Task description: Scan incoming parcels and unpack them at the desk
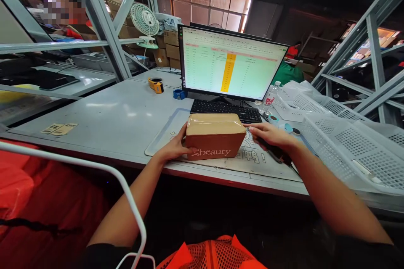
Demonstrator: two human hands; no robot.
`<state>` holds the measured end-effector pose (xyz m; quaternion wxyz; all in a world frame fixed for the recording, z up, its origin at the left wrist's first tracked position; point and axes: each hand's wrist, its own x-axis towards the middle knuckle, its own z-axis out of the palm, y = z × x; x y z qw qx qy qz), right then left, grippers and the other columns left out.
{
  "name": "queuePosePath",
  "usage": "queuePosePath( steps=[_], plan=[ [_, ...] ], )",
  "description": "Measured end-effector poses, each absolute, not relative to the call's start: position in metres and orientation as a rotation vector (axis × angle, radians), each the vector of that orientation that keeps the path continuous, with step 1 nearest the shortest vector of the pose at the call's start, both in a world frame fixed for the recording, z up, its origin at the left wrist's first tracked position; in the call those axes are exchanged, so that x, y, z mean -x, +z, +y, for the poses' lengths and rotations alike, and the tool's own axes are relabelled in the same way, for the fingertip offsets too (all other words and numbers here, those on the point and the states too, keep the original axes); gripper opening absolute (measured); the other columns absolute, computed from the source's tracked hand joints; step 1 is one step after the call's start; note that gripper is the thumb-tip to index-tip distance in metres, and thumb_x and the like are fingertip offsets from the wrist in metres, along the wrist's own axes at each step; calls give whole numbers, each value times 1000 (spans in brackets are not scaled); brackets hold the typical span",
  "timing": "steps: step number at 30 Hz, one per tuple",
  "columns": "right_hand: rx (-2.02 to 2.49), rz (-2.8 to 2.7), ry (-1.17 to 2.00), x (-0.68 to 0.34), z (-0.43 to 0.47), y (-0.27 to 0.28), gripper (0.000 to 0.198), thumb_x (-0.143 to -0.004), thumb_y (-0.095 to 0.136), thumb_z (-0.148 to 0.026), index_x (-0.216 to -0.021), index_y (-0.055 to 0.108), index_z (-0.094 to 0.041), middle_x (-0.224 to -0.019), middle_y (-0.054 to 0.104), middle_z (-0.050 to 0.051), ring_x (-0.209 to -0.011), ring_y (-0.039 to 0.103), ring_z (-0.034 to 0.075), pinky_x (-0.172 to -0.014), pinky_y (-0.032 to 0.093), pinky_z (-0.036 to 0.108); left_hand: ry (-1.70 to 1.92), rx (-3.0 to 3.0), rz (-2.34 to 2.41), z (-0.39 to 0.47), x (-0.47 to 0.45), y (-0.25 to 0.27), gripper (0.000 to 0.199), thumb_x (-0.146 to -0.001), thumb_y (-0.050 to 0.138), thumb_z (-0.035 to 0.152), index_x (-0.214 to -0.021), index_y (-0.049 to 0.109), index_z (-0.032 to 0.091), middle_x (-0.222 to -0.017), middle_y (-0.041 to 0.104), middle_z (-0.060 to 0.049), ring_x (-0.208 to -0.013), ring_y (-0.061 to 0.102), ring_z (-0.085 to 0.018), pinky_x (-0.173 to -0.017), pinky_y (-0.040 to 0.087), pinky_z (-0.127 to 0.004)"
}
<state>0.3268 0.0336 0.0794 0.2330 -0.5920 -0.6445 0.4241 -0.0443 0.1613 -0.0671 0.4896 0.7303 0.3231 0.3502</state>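
Observation:
A brown cardboard box [217,145] with "beauty" printed in white on its front stands on the desk mat [268,168]. Clear tape shines along its top. My left hand [175,145] grips the box's left side, thumb across the front and fingers behind. By the right edge of the box, my right hand [268,134] is closed with its index finger stretched toward the box's upper corner. Under that palm is a dark, long object [273,152], partly covered; I cannot make out its kind or whether the fingers hold it.
Behind the box are a black keyboard [249,113] and a lit monitor [233,65]. White perforated baskets [353,147] line the right. A yellow tape roll [155,85], a blue roll [179,94] and paper labels [59,129] lie leftward. A white tube [116,172] crosses the lower left.

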Motion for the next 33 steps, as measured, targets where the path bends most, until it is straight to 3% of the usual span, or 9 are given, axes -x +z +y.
queuePosePath(
  steps=[5,8,13,19,23,29,33],
  plan=[
    [1903,-2149,-41,-299,61,121,30,-105,51,-43,-94,69,-22,-70,64,6,-63,56,18,-60,38,31,774,-1790,685,167,44,-57,133,-68,95,43,-173,15,30,-163,50,-14,-151,47,-38,-128,37,-55],
    [1804,-2550,-328,-234,89,140,30,-106,50,-42,-96,71,-23,-85,72,10,-76,63,22,-67,37,33,749,-1816,631,172,46,-55,135,-68,94,41,-173,12,30,-166,46,-14,-152,45,-37,-129,34,-54],
    [1525,-2974,-468,-146,120,137,32,-107,46,-30,-107,76,-18,-93,76,13,-85,69,24,-70,39,34,715,-1866,612,176,51,-54,137,-67,93,37,-174,7,27,-160,53,-13,-147,51,-36,-127,37,-51],
    [1474,-3065,-548,-138,121,133,32,-107,47,-25,-103,78,-17,-91,76,13,-80,69,25,-65,37,34,741,-1867,564,171,58,-49,136,-62,95,32,-173,16,25,-154,60,-13,-143,56,-37,-123,43,-48],
    [1623,-3017,-473,-179,100,138,28,-104,53,-27,-89,76,-20,-82,74,11,-70,64,22,-62,35,35,747,-1845,572,172,72,-50,132,-63,96,35,-172,22,27,-158,56,-14,-143,57,-37,-122,45,-49],
    [2215,-2824,-310,-305,37,106,28,-104,51,-33,-93,74,-23,-84,75,12,-67,65,23,-60,36,34,745,-1921,631,191,107,-52,124,-63,98,44,-168,34,28,-148,65,-11,-140,59,-38,-121,46,-50],
    [2422,-2547,-226,-348,12,48,37,-110,38,-38,-113,72,-24,-98,78,14,-87,75,30,-68,45,36,865,-2062,772,165,114,-22,120,-69,94,55,-168,32,31,-167,45,-12,-152,46,-39,-124,43,-51]
  ],
)
